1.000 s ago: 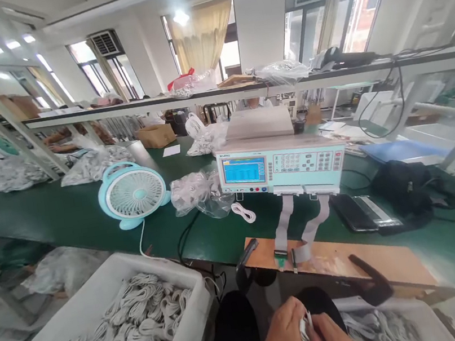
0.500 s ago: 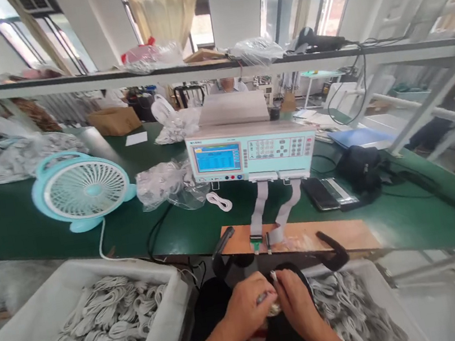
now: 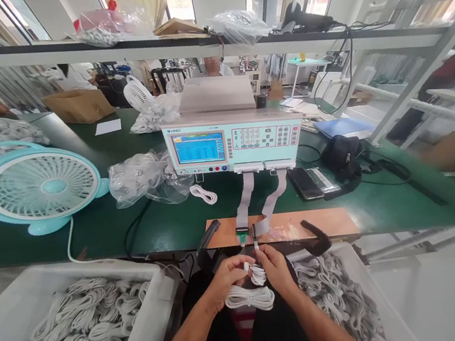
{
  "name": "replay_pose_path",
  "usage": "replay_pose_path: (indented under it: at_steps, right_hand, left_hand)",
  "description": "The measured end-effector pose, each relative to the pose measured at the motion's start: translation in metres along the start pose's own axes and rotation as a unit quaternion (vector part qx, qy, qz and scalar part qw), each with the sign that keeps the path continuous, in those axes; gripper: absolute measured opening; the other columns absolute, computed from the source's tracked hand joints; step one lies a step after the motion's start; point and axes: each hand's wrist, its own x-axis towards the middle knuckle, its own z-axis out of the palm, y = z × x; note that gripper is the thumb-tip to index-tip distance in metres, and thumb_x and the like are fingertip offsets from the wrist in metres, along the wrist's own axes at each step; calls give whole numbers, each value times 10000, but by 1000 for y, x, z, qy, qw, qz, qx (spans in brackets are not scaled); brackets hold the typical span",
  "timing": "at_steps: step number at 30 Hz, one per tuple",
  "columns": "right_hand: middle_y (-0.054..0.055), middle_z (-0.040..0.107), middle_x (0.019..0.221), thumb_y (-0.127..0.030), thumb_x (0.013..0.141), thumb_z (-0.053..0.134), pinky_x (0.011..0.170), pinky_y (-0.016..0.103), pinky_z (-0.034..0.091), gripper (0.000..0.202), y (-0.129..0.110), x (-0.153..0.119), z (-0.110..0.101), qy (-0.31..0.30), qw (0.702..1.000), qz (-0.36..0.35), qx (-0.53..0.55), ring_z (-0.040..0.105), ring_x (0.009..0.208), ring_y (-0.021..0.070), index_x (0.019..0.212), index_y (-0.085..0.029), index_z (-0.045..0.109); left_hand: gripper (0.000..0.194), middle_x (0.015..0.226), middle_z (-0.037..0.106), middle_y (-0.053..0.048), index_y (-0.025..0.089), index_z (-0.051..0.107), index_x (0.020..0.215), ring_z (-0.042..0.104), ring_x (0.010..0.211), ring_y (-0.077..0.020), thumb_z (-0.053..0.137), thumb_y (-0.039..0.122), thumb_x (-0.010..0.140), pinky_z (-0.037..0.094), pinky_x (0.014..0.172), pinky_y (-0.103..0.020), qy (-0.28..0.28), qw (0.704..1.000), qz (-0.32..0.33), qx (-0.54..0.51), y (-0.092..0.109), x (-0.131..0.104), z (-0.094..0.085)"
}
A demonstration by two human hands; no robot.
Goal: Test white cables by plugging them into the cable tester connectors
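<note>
Now both hands grip white cable (image 3: 248, 296): left hand (image 3: 226, 280) and right hand (image 3: 276, 266) each pinch one plug end, coil hanging between, just below wooden board (image 3: 326, 229). Risk: loose coil snagging black clamp (image 3: 318, 237); plug slipping from fingertips.

Factory cable-testing line: green bench (image 3: 29, 245), tester (image 3: 234, 141), bins of white cables (image 3: 76, 330).

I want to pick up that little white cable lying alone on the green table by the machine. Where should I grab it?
Grab the loose coiled cable across the middle of its bundle, coming straight down from above. It lies flat on the green table, with bare table around it, so a hand could pinch all the loops together there. Its ends are too small to make out.
</note>
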Motion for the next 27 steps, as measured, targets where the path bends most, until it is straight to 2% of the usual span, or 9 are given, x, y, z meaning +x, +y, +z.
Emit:
replay_pose_path:
  at_steps: [3,6,10,14,19,21,27]
  right_hand:
    - [-12,525,630,-465,796,596,587,256,343,311,-5,1,1,-2,999,26,37,445,606,142,745,-163,649]
    - [-21,507,565,-508,750,616,529,255,338,353,-8,2,4,-13,993,74,92,423,531,131,715,-158,639]
    - [-28,497,508,-511,696,655,473,247,315,360,-13,4,8,-10,979,131,155,397,464,115,669,-154,621]
    - [-37,488,499,-507,635,709,463,234,288,373,-18,7,10,11,970,157,184,374,452,95,649,-142,633]
    - [-31,501,492,-532,591,738,455,236,280,414,-24,9,9,9,965,178,195,380,440,96,661,-134,647]
    - [-20,519,490,-531,579,748,460,240,292,419,-26,10,8,-2,964,183,193,397,444,104,658,-132,646]
    - [-6,545,499,-541,607,729,501,253,329,417,-21,11,6,-20,970,163,179,430,471,118,646,-136,639]
  left_hand:
    - [379,640,568,23,122,677,958,322,443,-32,686,160,581,160,445,-196,-10,1000,-6,-17,0,-2,-4]
    - [333,585,553,29,107,675,917,323,436,-38,719,294,645,189,445,-193,42,999,14,26,-2,1,-1]
    - [327,577,549,23,127,622,755,378,449,-69,592,452,770,277,463,-210,81,987,75,117,-4,6,5]
    - [339,428,404,66,162,538,616,361,433,-91,475,418,829,286,481,-225,84,975,71,194,-1,10,3]
    - [306,493,520,13,134,589,555,417,464,-106,521,336,775,293,490,-234,46,972,41,225,14,10,-11]
    - [297,499,526,8,120,625,569,423,477,-110,551,335,760,290,495,-235,42,970,43,237,18,10,-14]
    - [344,448,408,49,137,577,598,385,441,-105,495,406,796,287,469,-232,98,967,72,225,2,17,-7]
